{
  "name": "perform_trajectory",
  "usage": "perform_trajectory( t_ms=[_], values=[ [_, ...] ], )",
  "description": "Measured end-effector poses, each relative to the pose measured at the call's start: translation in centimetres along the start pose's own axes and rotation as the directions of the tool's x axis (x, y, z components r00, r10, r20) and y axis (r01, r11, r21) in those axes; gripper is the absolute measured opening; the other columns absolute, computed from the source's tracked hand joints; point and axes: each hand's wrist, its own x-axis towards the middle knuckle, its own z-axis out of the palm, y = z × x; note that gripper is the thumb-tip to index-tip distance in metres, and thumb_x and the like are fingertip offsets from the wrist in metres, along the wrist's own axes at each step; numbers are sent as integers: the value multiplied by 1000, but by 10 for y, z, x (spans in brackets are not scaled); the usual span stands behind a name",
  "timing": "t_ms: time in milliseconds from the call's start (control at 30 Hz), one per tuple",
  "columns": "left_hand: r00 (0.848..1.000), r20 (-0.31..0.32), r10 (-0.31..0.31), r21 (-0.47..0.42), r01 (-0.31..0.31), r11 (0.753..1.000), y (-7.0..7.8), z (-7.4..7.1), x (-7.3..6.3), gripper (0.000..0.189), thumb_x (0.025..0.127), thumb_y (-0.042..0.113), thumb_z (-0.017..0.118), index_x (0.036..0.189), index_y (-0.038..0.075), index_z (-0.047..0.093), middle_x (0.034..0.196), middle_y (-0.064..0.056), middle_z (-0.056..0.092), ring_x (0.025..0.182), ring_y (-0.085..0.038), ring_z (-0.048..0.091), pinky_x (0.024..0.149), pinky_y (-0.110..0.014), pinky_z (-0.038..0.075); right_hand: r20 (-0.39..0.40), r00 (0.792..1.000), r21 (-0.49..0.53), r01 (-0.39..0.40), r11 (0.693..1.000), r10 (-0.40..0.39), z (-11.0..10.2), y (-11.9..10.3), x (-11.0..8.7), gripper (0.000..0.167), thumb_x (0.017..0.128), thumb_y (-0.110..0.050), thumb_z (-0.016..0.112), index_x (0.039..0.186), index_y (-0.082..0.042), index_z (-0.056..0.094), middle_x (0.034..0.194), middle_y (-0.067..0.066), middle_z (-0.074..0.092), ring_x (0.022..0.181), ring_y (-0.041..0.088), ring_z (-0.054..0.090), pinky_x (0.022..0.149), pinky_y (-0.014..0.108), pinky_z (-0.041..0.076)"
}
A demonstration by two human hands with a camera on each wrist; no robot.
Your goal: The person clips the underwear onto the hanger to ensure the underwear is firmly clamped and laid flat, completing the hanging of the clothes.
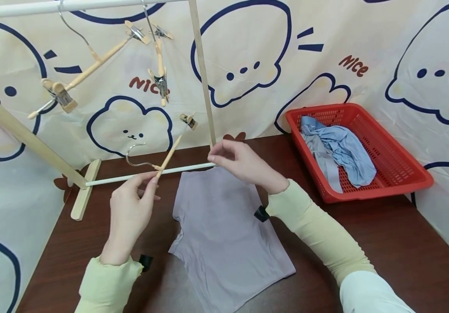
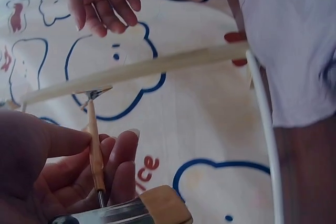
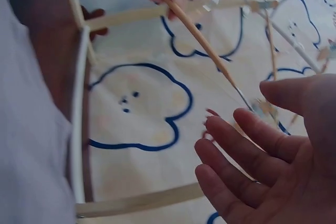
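My left hand pinches the bar of a wooden clip hanger between thumb and fingers, with its metal hook pointing off to the left. The hanger is tilted, its far clip raised toward the back. In the left wrist view, the other clip sits close below the fingers. My right hand is held to the right of the hanger, fingers loosely bent and empty. The right wrist view shows its palm and spread fingers near the clip end. Beneath both hands a pale purple garment lies spread on the table.
A wooden rack with a white top rail stands at the back left. Two clip hangers hang from it. A low white bar crosses behind the garment. At right, a red basket holds blue and grey cloth.
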Motion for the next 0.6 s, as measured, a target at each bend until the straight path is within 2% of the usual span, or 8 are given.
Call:
perform_trajectory(
  t_ms=[133,300,467,600],
  values=[
    [1000,17,7,-29,-6,1000,4,12,-2,20,101,17,66,118,11,75,93,-3,74,60,-14,69,46,-25,41,-4,1000,1,27,1000,-27,12,4,-10,15,99,-22,70,112,-15,69,102,-4,68,96,13,63,89,35,51],
    [999,39,22,-62,-19,998,11,26,-5,18,100,15,67,115,11,76,92,-1,74,59,-11,68,51,-26,45,-23,995,-5,92,996,-92,23,7,-19,25,97,-17,73,120,-15,65,100,-6,70,95,10,65,86,36,54],
    [997,69,42,-89,-36,995,17,41,-9,17,100,13,68,115,10,76,91,-1,74,59,-7,65,49,-30,46,-30,992,0,121,993,-121,31,9,-23,40,96,-16,74,134,-17,61,110,0,71,97,11,68,85,38,56],
    [993,107,50,-101,-40,994,22,52,-13,17,99,12,68,114,10,75,88,-1,72,59,-7,63,48,-32,45,-43,993,-1,112,994,-112,33,11,-25,43,95,-16,75,136,-15,62,118,5,70,99,15,69,84,37,57]
  ],
)
